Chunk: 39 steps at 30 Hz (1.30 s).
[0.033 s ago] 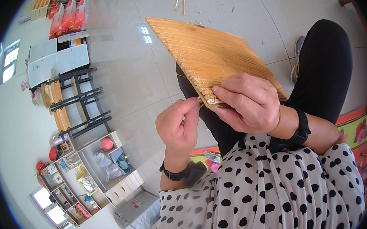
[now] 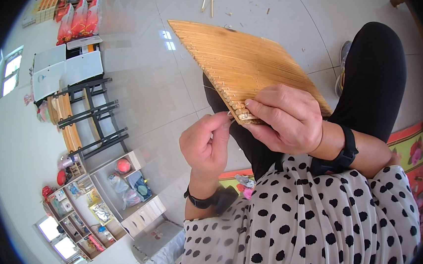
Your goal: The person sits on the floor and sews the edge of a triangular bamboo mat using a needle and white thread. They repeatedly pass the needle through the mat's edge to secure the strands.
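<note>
The slatted panel (image 2: 261,63) of thin yellow-brown rods is located above my lap, tilted, with its pointed far corner directed away from me. My right hand (image 2: 287,118) is clamped on the near end, thumb below and fingers on top. My left hand (image 2: 203,142) is at the near left corner: thumb and forefinger are pinched together on a thin pale strand (image 2: 229,113), whose run is partly hidden by the fingertips.

Obstructions: the right hand covers part of the panel's near edge. The panel screens part of my left leg (image 2: 213,93); my right leg (image 2: 380,64) stands clear of it, beside a shoe (image 2: 343,62).

Surroundings: loose rods (image 2: 212,0) and small scraps lie on the tiled floor (image 2: 154,101) beyond the panel. To the left are dark metal frames (image 2: 91,114), red bags (image 2: 79,20) and a shelf unit (image 2: 143,214) holding a red ball (image 2: 123,165). A flowered cloth (image 2: 397,151) lies at right.
</note>
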Each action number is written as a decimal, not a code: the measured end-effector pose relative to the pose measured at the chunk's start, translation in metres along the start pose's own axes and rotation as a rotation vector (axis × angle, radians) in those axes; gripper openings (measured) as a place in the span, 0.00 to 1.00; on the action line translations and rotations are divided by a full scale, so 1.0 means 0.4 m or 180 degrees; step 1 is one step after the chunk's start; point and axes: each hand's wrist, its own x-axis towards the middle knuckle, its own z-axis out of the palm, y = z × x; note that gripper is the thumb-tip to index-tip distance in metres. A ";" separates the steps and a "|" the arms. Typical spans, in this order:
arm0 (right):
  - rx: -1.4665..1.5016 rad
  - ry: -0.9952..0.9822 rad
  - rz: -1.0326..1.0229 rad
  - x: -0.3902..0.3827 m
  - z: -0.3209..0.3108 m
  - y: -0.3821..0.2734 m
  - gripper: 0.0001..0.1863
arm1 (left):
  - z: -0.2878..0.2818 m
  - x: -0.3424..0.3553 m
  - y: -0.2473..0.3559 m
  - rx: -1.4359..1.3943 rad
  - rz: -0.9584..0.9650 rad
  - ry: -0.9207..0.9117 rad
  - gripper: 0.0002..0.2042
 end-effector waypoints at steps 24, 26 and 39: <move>-0.1238 -0.0066 0.0084 0.058 -0.041 0.011 0.18 | 0.018 0.145 0.021 -0.0569 0.0142 -0.0319 0.04; -0.1343 -0.0069 0.0103 0.059 -0.045 0.013 0.18 | 0.038 0.147 0.029 -0.0839 0.0106 -0.0134 0.03; -0.1690 0.0000 0.0013 0.085 -0.057 0.016 0.12 | 0.084 0.155 0.018 -0.0949 0.0267 -0.0150 0.03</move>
